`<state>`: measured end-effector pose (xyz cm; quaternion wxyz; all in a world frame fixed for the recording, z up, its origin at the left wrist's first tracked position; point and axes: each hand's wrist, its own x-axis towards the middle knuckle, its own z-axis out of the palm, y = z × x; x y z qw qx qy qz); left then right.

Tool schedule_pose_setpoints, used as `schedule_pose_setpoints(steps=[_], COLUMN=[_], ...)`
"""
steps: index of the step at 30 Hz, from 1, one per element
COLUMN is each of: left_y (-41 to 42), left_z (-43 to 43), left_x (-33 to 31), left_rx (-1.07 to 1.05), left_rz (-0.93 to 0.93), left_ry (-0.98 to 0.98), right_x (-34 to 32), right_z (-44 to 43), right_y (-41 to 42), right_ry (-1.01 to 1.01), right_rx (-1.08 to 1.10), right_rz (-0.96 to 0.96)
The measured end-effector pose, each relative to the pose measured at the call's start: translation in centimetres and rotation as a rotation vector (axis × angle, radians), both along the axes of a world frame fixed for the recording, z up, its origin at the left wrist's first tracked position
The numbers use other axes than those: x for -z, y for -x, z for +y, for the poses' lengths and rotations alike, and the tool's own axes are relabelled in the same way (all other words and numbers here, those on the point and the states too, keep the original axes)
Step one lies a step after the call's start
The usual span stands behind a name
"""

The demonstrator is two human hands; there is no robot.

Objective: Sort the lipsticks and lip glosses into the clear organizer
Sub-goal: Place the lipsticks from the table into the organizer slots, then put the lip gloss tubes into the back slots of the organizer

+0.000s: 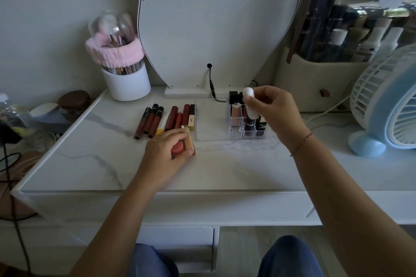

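The clear organizer sits mid-table; its right-hand cells hold several upright lipsticks, while its left part is bare. My right hand holds a white tube upright over those cells. To the left of the organizer lies a row of dark red lip glosses and lipsticks. My left hand rests on the table in front of that row, fingers closed around a red round-ended lipstick and a gold-edged case.
A white brush cup with a pink band stands at the back left, beside the mirror. A blue fan and a beige storage case fill the right. A black cable runs behind the organizer.
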<state>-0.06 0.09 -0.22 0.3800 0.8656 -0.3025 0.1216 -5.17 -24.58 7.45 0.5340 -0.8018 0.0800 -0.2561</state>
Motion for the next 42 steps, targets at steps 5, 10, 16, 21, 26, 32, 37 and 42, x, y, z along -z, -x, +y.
schedule_pose_setpoints(steps=[5, 10, 16, 21, 26, 32, 37, 42], left_y=[-0.1, 0.0, 0.0, -0.1, 0.0, 0.2, 0.2, 0.2], left_z=[0.0, 0.1, 0.1, 0.2, 0.1, 0.1, 0.1, 0.0], left_x=[0.1, 0.2, 0.2, 0.3, 0.2, 0.1, -0.1, -0.1], left_rx=[0.007, -0.01, -0.017, -0.007, -0.011, -0.018, -0.009, 0.001], left_rz=[0.005, 0.006, 0.027, 0.026, 0.031, 0.035, 0.042, 0.034], left_ry=[-0.004, 0.005, 0.001, 0.01, 0.0, -0.004, 0.003, 0.019], right_x=[0.4, 0.7, 1.5, 2.3, 2.4, 2.3, 2.0, 2.3], right_z=[-0.1, 0.3, 0.4, 0.2, 0.0, 0.2, 0.2, -0.8], right_y=[-0.4, -0.9, -1.5, -2.0, -2.1, -1.7, -1.3, -1.0], right_ry=[0.246, 0.506, 0.705, 0.741, 0.732, 0.686, 0.606, 0.443], right_rx=[0.016, 0.052, 0.146, 0.183, 0.157, 0.122, 0.075, 0.102], right_rz=[0.022, 0.017, -0.001, 0.0, 0.02, 0.025, -0.004, -0.051])
